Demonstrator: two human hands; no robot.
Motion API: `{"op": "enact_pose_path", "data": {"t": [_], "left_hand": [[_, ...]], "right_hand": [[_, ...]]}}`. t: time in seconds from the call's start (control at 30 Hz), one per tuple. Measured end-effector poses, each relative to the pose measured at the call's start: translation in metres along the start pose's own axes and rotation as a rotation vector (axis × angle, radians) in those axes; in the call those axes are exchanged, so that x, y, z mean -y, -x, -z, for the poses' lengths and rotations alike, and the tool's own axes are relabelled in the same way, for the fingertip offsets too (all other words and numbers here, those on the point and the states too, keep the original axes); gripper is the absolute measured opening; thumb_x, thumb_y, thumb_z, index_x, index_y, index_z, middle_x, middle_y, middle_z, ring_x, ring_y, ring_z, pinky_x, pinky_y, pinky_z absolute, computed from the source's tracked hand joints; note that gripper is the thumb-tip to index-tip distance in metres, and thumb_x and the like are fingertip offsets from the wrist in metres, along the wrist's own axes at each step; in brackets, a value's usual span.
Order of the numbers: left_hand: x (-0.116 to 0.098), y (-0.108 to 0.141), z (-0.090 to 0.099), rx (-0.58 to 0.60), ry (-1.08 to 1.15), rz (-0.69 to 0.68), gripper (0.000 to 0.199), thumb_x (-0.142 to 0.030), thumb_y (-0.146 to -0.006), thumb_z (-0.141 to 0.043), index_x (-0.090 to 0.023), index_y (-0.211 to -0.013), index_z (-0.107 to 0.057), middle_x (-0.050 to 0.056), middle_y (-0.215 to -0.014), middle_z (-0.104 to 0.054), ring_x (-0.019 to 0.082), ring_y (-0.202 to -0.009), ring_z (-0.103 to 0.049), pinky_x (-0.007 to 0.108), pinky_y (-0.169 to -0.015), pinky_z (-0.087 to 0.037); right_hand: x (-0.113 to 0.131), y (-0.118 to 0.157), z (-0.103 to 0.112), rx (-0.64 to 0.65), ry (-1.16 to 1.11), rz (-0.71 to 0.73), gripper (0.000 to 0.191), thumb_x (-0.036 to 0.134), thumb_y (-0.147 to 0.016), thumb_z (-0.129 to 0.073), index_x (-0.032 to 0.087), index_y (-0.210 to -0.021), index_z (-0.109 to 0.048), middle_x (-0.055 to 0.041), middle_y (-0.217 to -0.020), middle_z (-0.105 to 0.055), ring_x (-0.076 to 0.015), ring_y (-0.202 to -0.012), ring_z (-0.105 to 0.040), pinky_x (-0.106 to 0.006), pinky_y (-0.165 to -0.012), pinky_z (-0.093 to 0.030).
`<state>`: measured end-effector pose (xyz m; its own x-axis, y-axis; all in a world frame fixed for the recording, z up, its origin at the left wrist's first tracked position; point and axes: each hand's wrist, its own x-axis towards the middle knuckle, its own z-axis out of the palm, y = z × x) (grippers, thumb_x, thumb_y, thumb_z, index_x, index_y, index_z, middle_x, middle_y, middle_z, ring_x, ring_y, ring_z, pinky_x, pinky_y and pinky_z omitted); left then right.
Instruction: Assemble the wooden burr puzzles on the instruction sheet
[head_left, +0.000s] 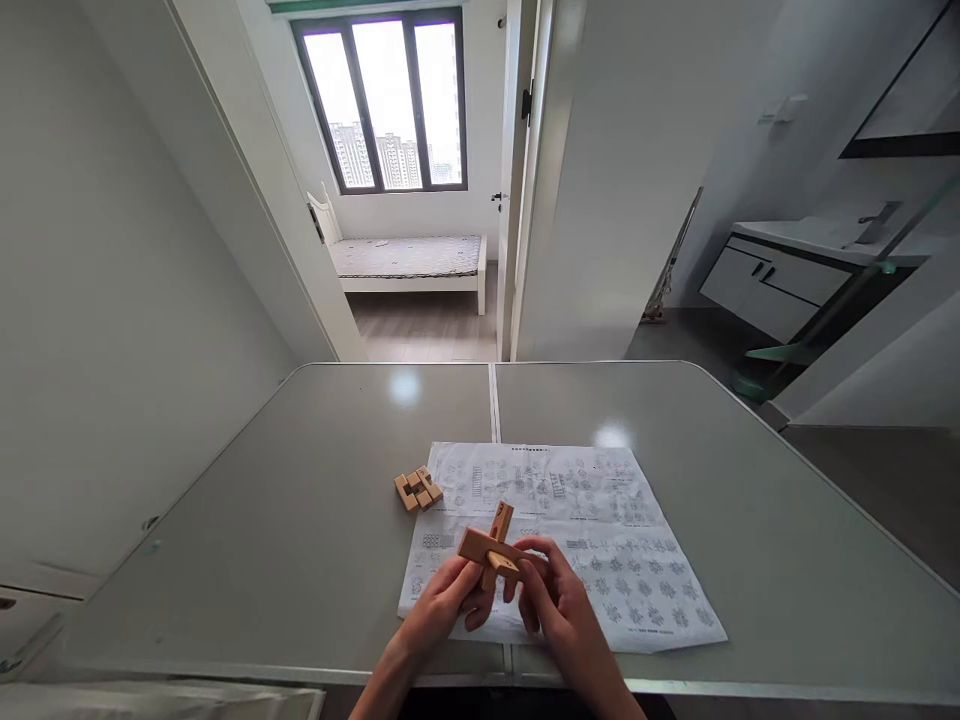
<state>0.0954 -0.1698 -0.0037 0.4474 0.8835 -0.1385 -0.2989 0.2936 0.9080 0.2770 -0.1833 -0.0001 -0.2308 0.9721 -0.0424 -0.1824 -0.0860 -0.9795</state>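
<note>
Above a printed sheet [525,495], several wooden puzzle pieces [474,545] are crossed through one another between my two hands. My left hand [448,603] is closed on their lower left side, with its thumb near the crossing. My right hand [553,592] pinches the right end of the long crosswise piece. One piece sticks up and away from me, and a shorter one points toward my right fingers. Parts of the pieces are hidden by my fingers. The sheet carries a title and many small line drawings.
A small cluster of notched wooden pieces [418,489] lies at the sheet's upper left edge. The grey table [300,560] has a seam down its middle and rounded far corners. Beyond it are a doorway with a bed [409,258] and a washbasin cabinet [780,285].
</note>
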Motion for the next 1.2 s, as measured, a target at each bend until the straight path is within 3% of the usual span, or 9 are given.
{"op": "enact_pose_path", "data": {"t": [0.27, 0.63, 0.9, 1.0, 1.2], "left_hand": [[-0.004, 0.002, -0.003, 0.093, -0.077, 0.029, 0.053, -0.064, -0.097, -0.054, -0.013, -0.086, -0.061, -0.009, -0.058, -0.028, 0.007, -0.047, -0.026, 0.023, -0.047, -0.026], [-0.014, 0.008, -0.01, 0.105, -0.149, 0.027, 0.053, -0.063, -0.099, -0.051, -0.012, -0.095, -0.063, -0.006, -0.063, -0.036, 0.007, -0.051, -0.028, 0.023, -0.049, -0.029], [-0.004, 0.003, -0.007, 0.049, -0.122, 0.053, 0.052, -0.065, -0.098, -0.051, -0.015, -0.087, -0.058, -0.008, -0.059, -0.036, 0.007, -0.047, -0.033, 0.022, -0.049, -0.034], [-0.005, 0.002, -0.008, 0.029, -0.126, 0.057, 0.053, -0.066, -0.098, -0.05, -0.015, -0.09, -0.06, -0.006, -0.058, -0.043, 0.007, -0.046, -0.04, 0.022, -0.048, -0.037], [-0.007, 0.001, -0.009, -0.008, -0.122, 0.056, 0.045, -0.06, -0.096, -0.06, -0.015, -0.098, -0.061, -0.009, -0.058, -0.042, 0.006, -0.043, -0.038, 0.02, -0.046, -0.04]], "right_hand": [[-0.01, 0.0, -0.001, -0.051, -0.001, -0.012, 0.041, 0.06, -0.099, -0.056, 0.02, -0.103, -0.058, -0.0004, -0.077, -0.062, -0.0098, -0.05, -0.045, -0.024, -0.048, -0.036], [-0.016, 0.0, 0.006, -0.091, -0.082, 0.008, 0.042, 0.06, -0.095, -0.063, 0.02, -0.107, -0.062, -0.0011, -0.075, -0.065, -0.0095, -0.05, -0.043, -0.023, -0.048, -0.037], [-0.006, -0.002, 0.01, -0.112, -0.081, -0.023, 0.043, 0.061, -0.095, -0.063, 0.019, -0.107, -0.064, -0.0029, -0.08, -0.068, -0.0099, -0.051, -0.045, -0.025, -0.052, -0.04], [0.0, -0.004, 0.02, -0.182, -0.068, -0.044, 0.046, 0.063, -0.092, -0.065, 0.019, -0.106, -0.066, -0.0036, -0.08, -0.069, -0.0102, -0.05, -0.044, -0.025, -0.05, -0.04], [-0.001, -0.018, 0.059, -0.39, -0.015, -0.105, 0.046, 0.063, -0.085, -0.072, 0.02, -0.099, -0.066, -0.0029, -0.08, -0.072, -0.0114, -0.05, -0.048, -0.025, -0.047, -0.04]]}}
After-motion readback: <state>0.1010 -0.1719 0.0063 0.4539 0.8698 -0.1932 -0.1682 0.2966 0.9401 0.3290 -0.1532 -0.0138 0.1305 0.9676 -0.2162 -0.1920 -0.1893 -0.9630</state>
